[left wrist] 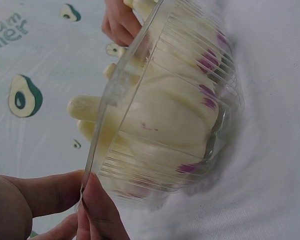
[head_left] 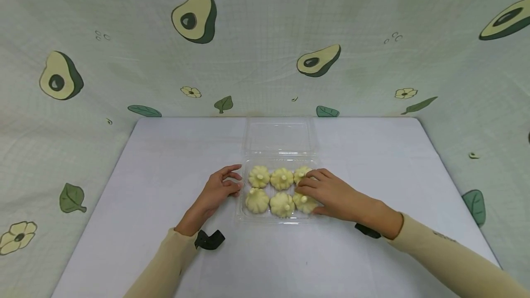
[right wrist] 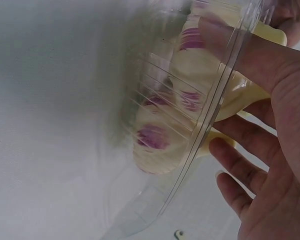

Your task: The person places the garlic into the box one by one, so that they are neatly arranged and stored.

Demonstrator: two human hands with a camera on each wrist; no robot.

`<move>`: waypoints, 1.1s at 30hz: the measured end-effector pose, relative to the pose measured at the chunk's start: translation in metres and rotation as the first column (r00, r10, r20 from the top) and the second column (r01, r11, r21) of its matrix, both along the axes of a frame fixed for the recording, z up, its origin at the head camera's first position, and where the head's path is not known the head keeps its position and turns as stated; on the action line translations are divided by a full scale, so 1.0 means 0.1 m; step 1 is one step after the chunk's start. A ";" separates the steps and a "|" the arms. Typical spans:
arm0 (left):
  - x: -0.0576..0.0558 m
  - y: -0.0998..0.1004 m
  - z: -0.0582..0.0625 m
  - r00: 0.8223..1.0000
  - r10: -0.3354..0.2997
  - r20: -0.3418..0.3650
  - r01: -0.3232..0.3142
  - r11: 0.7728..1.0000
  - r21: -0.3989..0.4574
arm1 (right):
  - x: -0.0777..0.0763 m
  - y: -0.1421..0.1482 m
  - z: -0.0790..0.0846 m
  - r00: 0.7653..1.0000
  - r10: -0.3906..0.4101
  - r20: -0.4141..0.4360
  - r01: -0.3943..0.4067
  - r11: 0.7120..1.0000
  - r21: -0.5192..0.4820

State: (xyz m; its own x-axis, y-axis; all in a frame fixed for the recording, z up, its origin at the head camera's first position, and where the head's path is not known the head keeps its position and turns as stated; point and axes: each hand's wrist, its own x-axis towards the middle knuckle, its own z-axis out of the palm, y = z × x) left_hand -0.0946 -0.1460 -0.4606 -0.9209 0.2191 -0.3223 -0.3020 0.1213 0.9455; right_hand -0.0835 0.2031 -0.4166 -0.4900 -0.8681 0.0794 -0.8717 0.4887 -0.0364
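A clear plastic clamshell box [head_left: 258, 219] holds several cream garlic bulbs [head_left: 282, 179] in two rows, stems up. Purple streaks mark their lower sides in both wrist views. At the box's left side my left hand [head_left: 215, 191] pinches the rim [left wrist: 97, 135] between thumb and fingers. My right hand [head_left: 335, 195] reaches in from the right. Its thumb and fingers grip the front right garlic bulb [head_left: 304, 202], which sits inside the box and is partly covered by the hand. The back right bulb [head_left: 302, 173] is partly hidden behind the same fingers.
The box's clear lid [head_left: 279, 136] lies folded back towards the table's far edge. A white cloth covers the table [head_left: 186, 146]. Curtains with avocado prints [head_left: 194, 17] stand behind it and at both sides. Black straps [head_left: 210, 240] show at the wrists.
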 end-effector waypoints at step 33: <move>0.00 0.00 0.00 1.000 0.006 0.006 -0.006 1.000 0.016 | 0.00 -0.10 0.00 0.998 -0.040 0.049 0.036 0.997 0.075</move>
